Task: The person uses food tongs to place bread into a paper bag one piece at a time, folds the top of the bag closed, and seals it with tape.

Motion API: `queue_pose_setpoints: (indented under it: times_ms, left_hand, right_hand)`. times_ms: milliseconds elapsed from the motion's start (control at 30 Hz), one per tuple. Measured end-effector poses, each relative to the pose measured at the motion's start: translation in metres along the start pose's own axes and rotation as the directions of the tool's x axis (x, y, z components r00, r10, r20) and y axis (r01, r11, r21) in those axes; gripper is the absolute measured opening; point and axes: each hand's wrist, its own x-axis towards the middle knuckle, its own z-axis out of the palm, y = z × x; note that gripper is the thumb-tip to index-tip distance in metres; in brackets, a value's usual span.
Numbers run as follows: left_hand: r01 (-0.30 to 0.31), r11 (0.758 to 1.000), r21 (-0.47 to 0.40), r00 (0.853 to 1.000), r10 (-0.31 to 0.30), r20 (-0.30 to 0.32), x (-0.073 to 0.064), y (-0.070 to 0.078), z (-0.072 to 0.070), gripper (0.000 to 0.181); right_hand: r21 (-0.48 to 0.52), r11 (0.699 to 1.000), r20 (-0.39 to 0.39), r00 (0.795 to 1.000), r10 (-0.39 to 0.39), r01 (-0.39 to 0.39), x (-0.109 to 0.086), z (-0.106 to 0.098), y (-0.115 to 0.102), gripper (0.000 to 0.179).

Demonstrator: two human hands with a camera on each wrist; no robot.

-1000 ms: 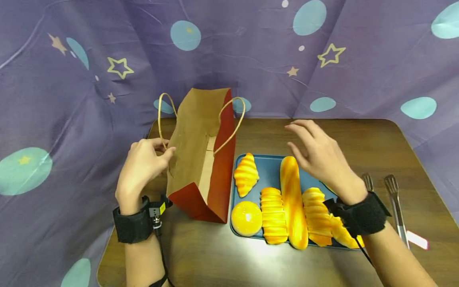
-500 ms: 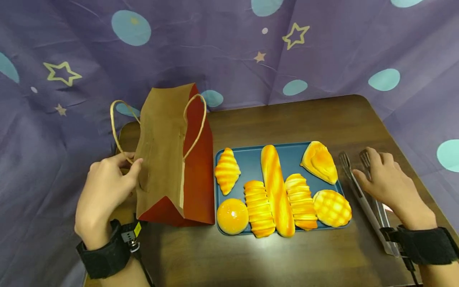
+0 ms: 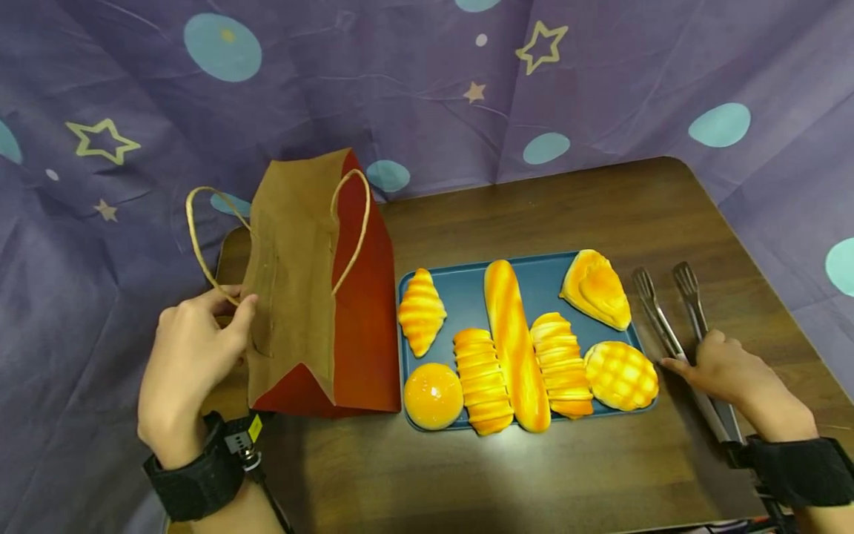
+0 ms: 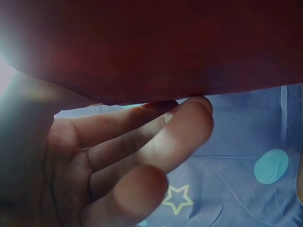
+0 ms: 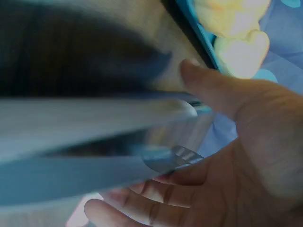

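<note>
At the left stands a red paper bag point(image 3: 367, 326), its mouth open and brown inside, with two cord handles point(image 3: 195, 231). My left hand point(image 3: 193, 356) pinches its left rim, thumb on the inner side and fingers outside, right by the handle's base. On the right, metal tongs point(image 3: 657, 315) lie on the table with their slotted ends pointing away from me. My right hand point(image 3: 740, 378) spans them, thumb along the left arm and fingers bent at the right arm. In the right wrist view both arms of the tongs point(image 5: 94, 123) run between thumb and fingers.
A blue tray point(image 3: 460, 274) sits mid-table with a croissant point(image 3: 422, 311), a round glazed bun point(image 3: 434, 397), a long loaf point(image 3: 514, 341), two ridged rolls point(image 3: 483, 382), a folded pastry point(image 3: 597, 289) and a crosshatched bun point(image 3: 622, 376). A patterned purple cloth point(image 3: 427, 81) hangs behind.
My right hand has moved from above the tray rightward and down onto the tongs. My left hand keeps its place at the bag's rim. The head view has shifted toward the right.
</note>
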Motion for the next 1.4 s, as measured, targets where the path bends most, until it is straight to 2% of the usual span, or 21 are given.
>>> queue_pose_setpoints:
  times_ms: [167,267,600,900,1133,1400]
  left_hand:
    - [0.003,1.000,-0.005,1.000,-0.003,-0.005,-0.001,-0.003,0.001,0.041]
    - [0.006,1.000,-0.009,1.000,-0.006,-0.011,-0.001,-0.003,0.002,0.039]
    - [0.014,1.000,-0.014,1.000,-0.015,-0.024,0.001,-0.002,0.003,0.042]
    - [0.015,1.000,-0.011,0.998,-0.016,-0.057,0.001,-0.003,0.004,0.040]
    - [0.025,1.000,-0.008,0.999,-0.025,-0.047,0.001,-0.006,0.005,0.042]
    - [0.040,0.999,-0.018,0.999,-0.041,-0.031,0.001,-0.005,0.004,0.044]
  right_hand:
    - [0.009,0.999,-0.046,0.998,-0.050,0.050,0.003,0.004,0.004,0.057]
    - [0.021,0.997,-0.079,0.994,-0.073,0.075,0.003,0.004,0.007,0.052]
    - [0.085,0.990,-0.161,0.982,-0.096,0.111,-0.005,-0.008,0.003,0.053]
    - [0.129,0.978,-0.095,0.984,-0.152,0.164,-0.015,-0.016,-0.008,0.072]
    - [0.128,0.971,-0.113,0.975,-0.190,0.204,-0.019,-0.013,-0.020,0.074]
    - [0.135,0.974,-0.090,0.981,-0.171,0.182,-0.019,-0.013,-0.025,0.068]
